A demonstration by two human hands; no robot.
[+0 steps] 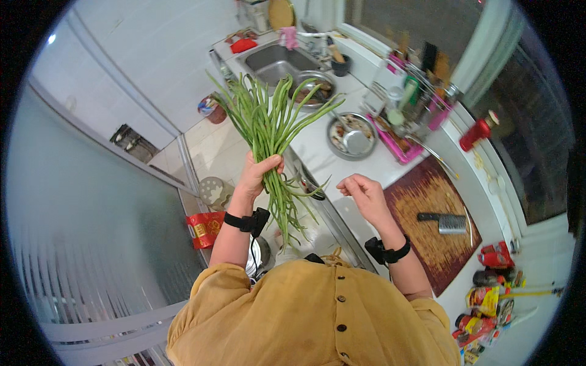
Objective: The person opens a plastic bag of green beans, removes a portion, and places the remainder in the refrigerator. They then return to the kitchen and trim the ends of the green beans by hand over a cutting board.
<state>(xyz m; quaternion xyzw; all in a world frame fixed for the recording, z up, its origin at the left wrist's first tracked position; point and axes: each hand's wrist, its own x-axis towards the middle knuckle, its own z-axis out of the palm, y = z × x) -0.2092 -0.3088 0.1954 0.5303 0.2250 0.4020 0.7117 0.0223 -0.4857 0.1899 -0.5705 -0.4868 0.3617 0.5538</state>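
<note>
My left hand (256, 176) is wrapped around the middle of a big bunch of long green beans (270, 123). The beans fan out above the fist, and their thinner ends hang below it, one stray bean reaching towards the counter. My right hand (366, 196) hovers over the white counter edge with its fingers curled in; nothing shows between them. Right of that hand lies a worn wooden cutting board (412, 206), bearing a cleaver (451, 224) with a black handle and a single chopstick (468, 226).
A steel bowl (330, 145) of food with a ladle stands on the counter. Behind it are another steel bowl (293, 95) and the sink (270, 57). A pink dish rack (407, 155) holds utensils. Condiment bottles and packets (480, 297) crowd the right end. A red bag (203, 228) is at lower left.
</note>
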